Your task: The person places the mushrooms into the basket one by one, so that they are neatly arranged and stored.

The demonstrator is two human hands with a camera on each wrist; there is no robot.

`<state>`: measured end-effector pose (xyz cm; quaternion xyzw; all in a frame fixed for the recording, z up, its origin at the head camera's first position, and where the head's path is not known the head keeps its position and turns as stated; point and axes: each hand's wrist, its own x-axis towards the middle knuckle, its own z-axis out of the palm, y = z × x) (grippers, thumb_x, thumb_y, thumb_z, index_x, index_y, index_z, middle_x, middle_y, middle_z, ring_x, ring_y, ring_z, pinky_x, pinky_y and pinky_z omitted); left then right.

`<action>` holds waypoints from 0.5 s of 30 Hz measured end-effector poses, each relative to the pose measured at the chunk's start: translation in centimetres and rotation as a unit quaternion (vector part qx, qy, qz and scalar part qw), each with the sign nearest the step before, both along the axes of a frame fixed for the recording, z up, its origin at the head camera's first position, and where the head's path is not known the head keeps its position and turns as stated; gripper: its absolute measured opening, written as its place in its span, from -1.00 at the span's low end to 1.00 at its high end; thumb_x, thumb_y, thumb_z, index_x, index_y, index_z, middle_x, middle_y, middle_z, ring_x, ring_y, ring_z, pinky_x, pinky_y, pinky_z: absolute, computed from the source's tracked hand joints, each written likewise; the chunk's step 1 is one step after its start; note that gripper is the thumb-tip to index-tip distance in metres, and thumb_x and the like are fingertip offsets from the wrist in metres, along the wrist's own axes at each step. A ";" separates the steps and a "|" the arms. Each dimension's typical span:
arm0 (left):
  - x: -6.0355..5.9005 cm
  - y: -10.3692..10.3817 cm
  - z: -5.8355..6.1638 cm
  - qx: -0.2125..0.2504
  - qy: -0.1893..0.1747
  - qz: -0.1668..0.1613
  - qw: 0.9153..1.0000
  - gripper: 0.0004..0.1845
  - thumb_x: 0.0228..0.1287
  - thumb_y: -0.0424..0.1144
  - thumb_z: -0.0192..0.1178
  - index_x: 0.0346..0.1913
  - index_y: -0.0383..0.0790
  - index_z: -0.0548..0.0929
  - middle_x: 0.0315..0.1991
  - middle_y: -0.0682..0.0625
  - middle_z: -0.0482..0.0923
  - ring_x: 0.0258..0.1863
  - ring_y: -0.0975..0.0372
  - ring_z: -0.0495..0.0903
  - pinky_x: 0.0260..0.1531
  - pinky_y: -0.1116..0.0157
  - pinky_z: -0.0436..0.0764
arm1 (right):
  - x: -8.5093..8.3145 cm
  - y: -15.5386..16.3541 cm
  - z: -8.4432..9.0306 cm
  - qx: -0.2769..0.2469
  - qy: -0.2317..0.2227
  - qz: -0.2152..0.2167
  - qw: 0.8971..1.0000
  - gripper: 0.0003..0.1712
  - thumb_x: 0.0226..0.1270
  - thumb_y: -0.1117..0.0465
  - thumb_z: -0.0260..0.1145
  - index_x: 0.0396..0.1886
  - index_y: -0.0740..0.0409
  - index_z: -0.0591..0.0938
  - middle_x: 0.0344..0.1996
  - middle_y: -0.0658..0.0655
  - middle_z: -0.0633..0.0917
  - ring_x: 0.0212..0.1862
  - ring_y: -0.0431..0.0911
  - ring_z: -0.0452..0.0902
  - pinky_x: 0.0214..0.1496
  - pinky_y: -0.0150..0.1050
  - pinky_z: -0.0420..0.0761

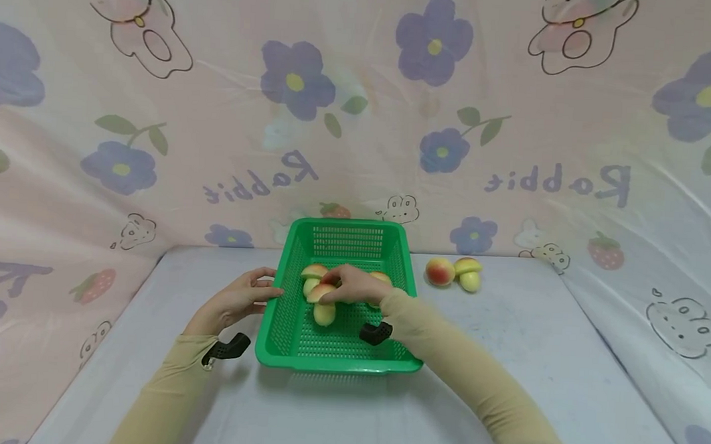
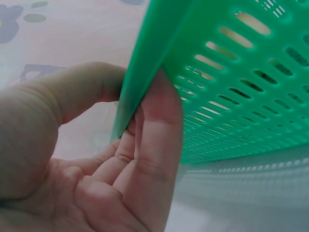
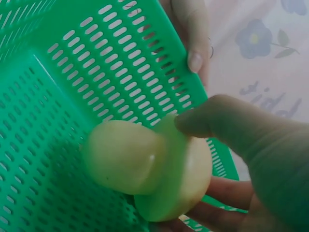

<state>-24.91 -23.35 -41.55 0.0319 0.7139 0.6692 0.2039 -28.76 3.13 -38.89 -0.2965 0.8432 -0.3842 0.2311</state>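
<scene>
While the left hand (image 1: 236, 303) steadies the green basket (image 1: 338, 364) at its left rim, thumb on one side and fingers on the other, pinching the edge, the right hand works inside. Basket sits mid-desk (image 1: 321, 421). Going right: back-left mushroom (image 1: 315, 271) lies in the basket, toy-looking, cap reddish-yellow, stem pale. Just beside it, nearer the viewer, is the held mushroom (image 1: 324, 314), cap pinched between thumb and fingers of the right hand (image 1: 358, 286), stem pointing free; right wrist view shows it within the basket walls, but whether it touches the floor I can't tell. Behind the right hand, partly hidden, is another mushroom (image 1: 381, 276). Right of the basket, out on the desk, sit a round red-yellow piece (image 1: 440, 272), maybe a cap with its stem hidden, and a loose mushroom (image 1: 469, 281), nearly touching.

Step in hand, my judgement: placing or picking a mushroom in the basket; one moment doesn't settle which. Next move calls for spreading the right fingers if placing, or a lift clear of the rim if picking, left grip kept firm either way.

Count: one basket, three mushrooms seen in it, more possibly hidden; two pieces outside; two hands
</scene>
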 end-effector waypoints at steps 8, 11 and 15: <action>0.1 0.0 0.0 -0.003 0.000 0.001 1.000 -0.39 0.28 -0.36 0.24 0.31 -0.33 0.21 0.02 -0.28 0.46 -0.20 0.11 0.63 -0.20 0.16 0.66 | 0.4 -0.8 -0.2 0.025 0.029 0.018 0.999 -0.49 0.24 0.12 0.38 0.16 0.20 0.56 -0.01 0.02 0.62 -0.01 -0.14 0.49 0.02 -0.28 0.49; 0.1 -0.1 -0.1 -0.003 0.000 0.000 1.000 -0.40 0.29 -0.36 0.23 0.30 -0.33 0.21 0.03 -0.30 0.46 -0.18 0.12 0.63 -0.20 0.16 0.65 | 0.5 -0.9 -0.2 0.027 0.027 0.025 0.999 -0.45 0.26 0.12 0.37 0.21 0.23 0.52 0.04 0.05 0.60 0.05 -0.10 0.48 0.05 -0.26 0.49; 0.1 -0.2 -0.1 -0.004 0.004 -0.004 1.000 -0.41 0.30 -0.35 0.23 0.30 -0.34 0.21 0.02 -0.29 0.47 -0.17 0.11 0.63 -0.19 0.16 0.65 | 0.7 -1.2 -0.3 0.025 0.019 0.031 0.999 -0.44 0.26 0.16 0.37 0.22 0.27 0.49 0.07 0.10 0.58 0.08 -0.05 0.48 0.05 -0.25 0.49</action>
